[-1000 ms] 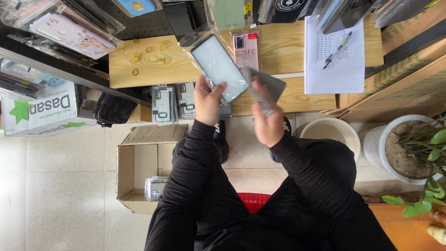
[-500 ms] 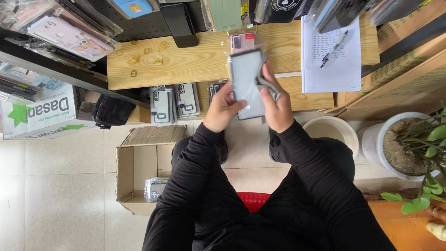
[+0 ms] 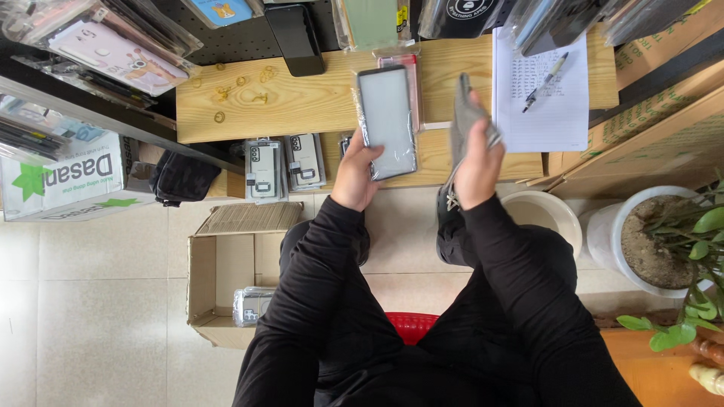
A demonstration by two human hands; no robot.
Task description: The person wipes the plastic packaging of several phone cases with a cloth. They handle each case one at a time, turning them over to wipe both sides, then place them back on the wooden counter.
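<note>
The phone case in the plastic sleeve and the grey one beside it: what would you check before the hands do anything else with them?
1. Left hand has a firm hold on the sleeved phone case: ok, fingers wrap its lower end.
2. Right hand grips the grey case: ok, held edge-on.
3. The two cases kept apart: ok, a gap shows between them.
4. Sleeve open or sealed: cannot tell.
5. Bare space on the wooden desk to set things down: ok, only small rings lie there.
6. Paper sheet and pen out of the way: ok, right of the hands.
</note>
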